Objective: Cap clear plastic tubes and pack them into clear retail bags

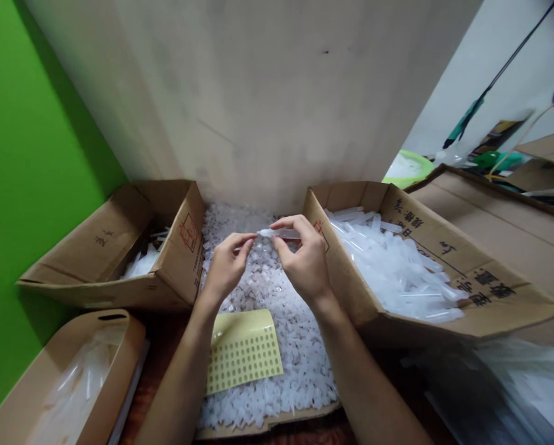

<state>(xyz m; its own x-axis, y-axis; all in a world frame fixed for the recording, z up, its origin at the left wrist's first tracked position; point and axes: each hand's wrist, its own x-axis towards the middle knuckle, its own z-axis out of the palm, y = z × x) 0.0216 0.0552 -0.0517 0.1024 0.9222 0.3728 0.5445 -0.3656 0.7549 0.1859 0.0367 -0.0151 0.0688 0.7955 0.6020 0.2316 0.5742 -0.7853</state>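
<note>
Head view: left hand (pixel 227 264) and right hand (pixel 304 256) raised, fingertips pinched on one clear tube (pixel 281 233).

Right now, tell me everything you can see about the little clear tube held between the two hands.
The clear plastic tube is small, slender and translucent, like the tubes heaped in the cardboard box to the right. It lies roughly level above the pile of small white plastic pieces. The right hand pinches it from above and below, while the left hand has its fingertips at the tube's left end. Blur hides finer detail.
</note>
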